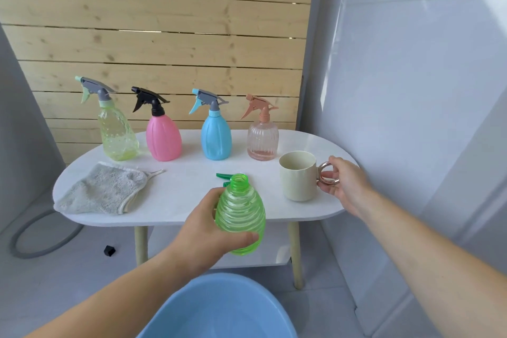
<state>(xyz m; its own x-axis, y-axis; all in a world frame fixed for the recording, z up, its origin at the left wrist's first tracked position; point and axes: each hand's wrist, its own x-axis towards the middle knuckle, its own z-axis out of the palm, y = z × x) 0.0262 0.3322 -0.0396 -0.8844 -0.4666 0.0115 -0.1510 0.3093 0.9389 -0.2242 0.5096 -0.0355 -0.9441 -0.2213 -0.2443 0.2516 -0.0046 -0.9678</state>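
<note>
My left hand (203, 228) grips a ribbed green bottle (241, 214) with its neck uncapped, held upright just in front of the white table's (175, 208) near edge. Its dark green spray head (224, 178) lies on the table behind the bottle, mostly hidden. My right hand (343, 181) holds the metal ring handle of a cream mug (299, 175), which stands on the table's right side; fingers curl through the ring.
Along the back stand a yellow-green sprayer (116, 132), a pink one (163, 137), a blue one (216, 134) and a clear pink one (262, 140). A grey cloth (104, 189) lies left. A blue basin (219, 310) sits below me. Wall close on the right.
</note>
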